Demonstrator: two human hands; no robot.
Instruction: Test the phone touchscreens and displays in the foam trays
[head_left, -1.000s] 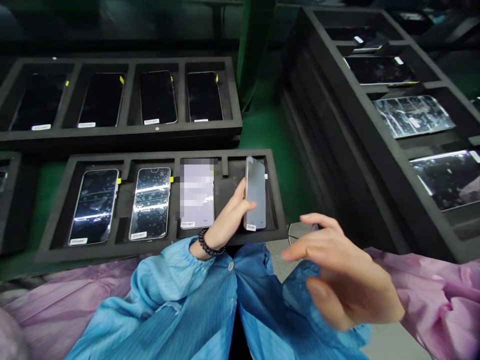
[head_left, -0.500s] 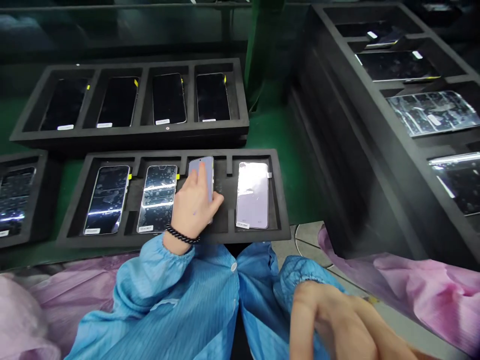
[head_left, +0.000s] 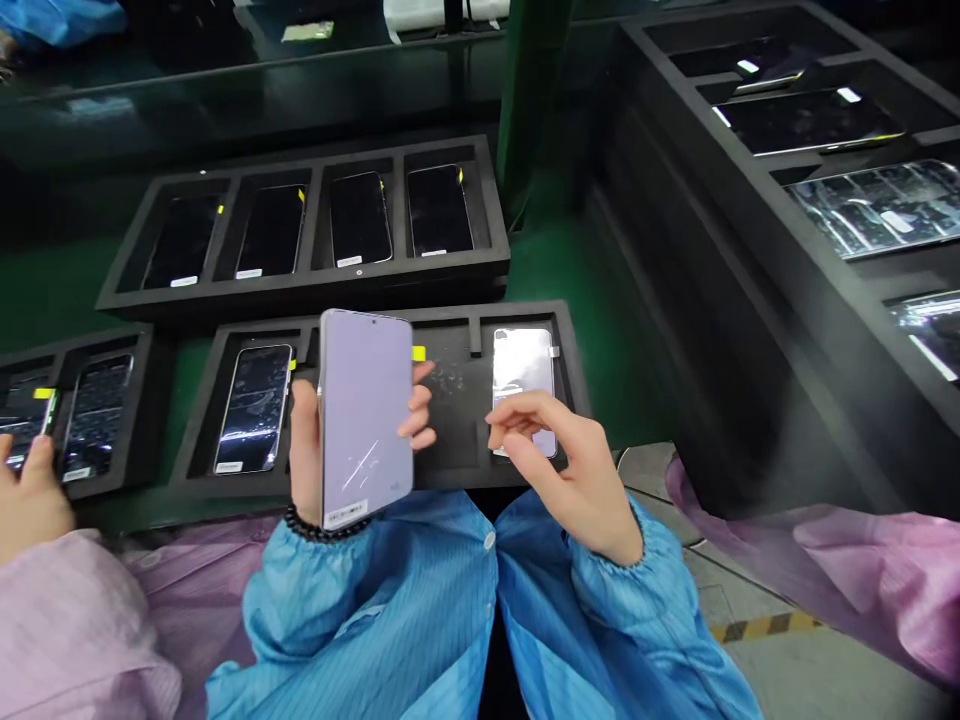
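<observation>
My feed shows the left hand point(head_left: 304, 450) grasping a phone point(head_left: 366, 415) upright, its lavender back facing me, held above the near foam tray point(head_left: 525, 312). The right hand point(head_left: 559, 470) hangs with fingers loosely curled over a second phone point(head_left: 523, 365) in the tray's rightmost slot; I cannot tell whether they touch it. A third phone point(head_left: 253, 408) lies in the leftmost slot. The slot beside the second phone shows bare foam. At far left, a co-worker's hand point(head_left: 30, 495) sits at a neighbouring tray point(head_left: 112, 340).
</observation>
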